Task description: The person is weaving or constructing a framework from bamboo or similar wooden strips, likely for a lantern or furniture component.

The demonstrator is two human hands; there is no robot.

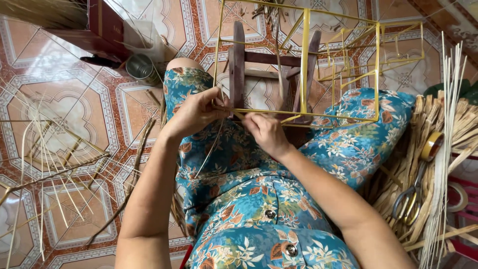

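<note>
A box-shaped frame of thin yellow bamboo sticks (304, 60) rests over my knees and a small wooden stool (238, 65). My left hand (196, 112) pinches the frame's near bottom rod at its left corner joint. My right hand (266, 130) is closed on the same rod just to the right, fingers curled around a short strip at the joint. A thin pale strand (211, 149) hangs down from the joint past my left wrist. I sit in blue floral clothing (259, 199).
Loose bamboo splints and a half-built frame (55, 164) lie on the patterned tile floor at left. A metal tin (142, 67) stands by a dark red box. At right: dried leaf bundles, white sticks (448, 124), scissors (408, 201), tape roll (432, 145).
</note>
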